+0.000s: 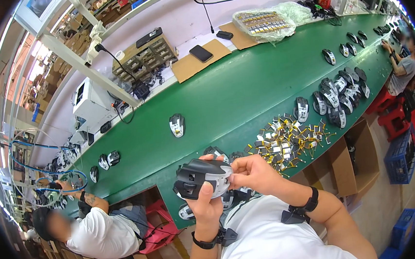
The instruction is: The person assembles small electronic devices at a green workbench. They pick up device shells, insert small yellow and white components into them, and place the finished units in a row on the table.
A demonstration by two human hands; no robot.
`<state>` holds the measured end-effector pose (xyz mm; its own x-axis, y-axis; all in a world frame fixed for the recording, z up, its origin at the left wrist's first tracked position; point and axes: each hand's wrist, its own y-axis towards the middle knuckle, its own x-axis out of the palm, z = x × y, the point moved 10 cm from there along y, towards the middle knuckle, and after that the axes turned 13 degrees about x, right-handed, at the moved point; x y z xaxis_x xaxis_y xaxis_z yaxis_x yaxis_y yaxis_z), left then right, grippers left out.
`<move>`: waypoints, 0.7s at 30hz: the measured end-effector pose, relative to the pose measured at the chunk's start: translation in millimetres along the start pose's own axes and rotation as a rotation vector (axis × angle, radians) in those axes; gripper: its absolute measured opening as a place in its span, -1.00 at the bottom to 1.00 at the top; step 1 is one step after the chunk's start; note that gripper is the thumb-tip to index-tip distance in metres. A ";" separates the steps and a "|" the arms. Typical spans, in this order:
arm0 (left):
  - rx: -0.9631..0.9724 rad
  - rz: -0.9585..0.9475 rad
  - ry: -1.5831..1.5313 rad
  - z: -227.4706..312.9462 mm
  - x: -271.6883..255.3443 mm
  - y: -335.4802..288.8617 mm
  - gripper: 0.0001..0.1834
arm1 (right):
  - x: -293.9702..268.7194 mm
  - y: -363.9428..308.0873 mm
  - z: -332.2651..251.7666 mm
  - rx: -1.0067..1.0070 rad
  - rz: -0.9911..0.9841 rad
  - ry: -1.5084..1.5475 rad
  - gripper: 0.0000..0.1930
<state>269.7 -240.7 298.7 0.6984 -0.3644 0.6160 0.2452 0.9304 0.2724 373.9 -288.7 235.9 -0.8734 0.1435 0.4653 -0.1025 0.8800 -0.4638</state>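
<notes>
A partly assembled computer mouse (202,177), black on top with a pale grey underside, is raised above the near edge of the green bench. My left hand (207,208) grips it from below, thumb along its side. The thumb and fingertips of my right hand (256,175) pinch its pale end; whether a small part sits between them is hidden. Just beyond the mouse, more mice (215,152) lie on the bench, partly covered by my hands. Right of my hands spreads a heap of small silver battery packs with yellow leads (284,143).
Several open mice (331,95) cluster at the right; a single mouse (177,125) lies mid-bench. A phone (201,53) rests on cardboard at the back, near a parts drawer box (150,58). Co-workers sit left (103,232) and far right (402,68). A cardboard box (344,167) stands beneath the bench.
</notes>
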 end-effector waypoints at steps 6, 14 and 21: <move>-0.006 -0.001 0.060 -11.4 -6.2 0.1 -0.47 | -4.8 8.9 11.5 0.050 0.041 -0.001 -0.82; -0.260 0.278 -0.190 -47.8 -48.9 5.5 -0.63 | -35.7 -20.2 -22.0 -0.203 0.180 -0.111 -0.68; -0.432 0.255 -0.344 -59.5 -28.4 0.0 -0.51 | -18.1 -12.6 -49.5 -0.255 0.171 0.120 -0.72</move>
<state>289.8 -228.0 237.2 0.5315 -0.0528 0.8454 0.4000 0.8954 -0.1955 414.6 -279.9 270.7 -0.8039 0.3375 0.4897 0.1762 0.9216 -0.3460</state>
